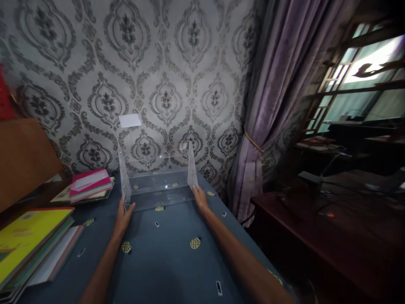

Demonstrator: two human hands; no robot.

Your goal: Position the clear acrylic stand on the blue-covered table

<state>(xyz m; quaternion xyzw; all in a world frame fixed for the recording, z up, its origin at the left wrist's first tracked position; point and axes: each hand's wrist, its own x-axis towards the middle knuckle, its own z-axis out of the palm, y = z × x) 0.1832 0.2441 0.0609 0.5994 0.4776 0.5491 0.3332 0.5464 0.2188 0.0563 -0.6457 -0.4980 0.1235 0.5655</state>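
A clear plastic rack with two upright side panels stands at the far part of the table, close to the wall. My left hand grips the lower front of its left panel, thumb on the inner side. On the opposite side, my right hand holds the lower front edge of the right panel. Both forearms reach forward over the cloth. The fingers behind each panel are partly hidden. Through the see-through shelves I can make out the cloth's pattern.
A blue tablecloth with pineapple prints covers the table. To the left lie a stack of books with a yellow cover and a smaller pile with a pink book. Purple curtain and a dark red desk are at right.
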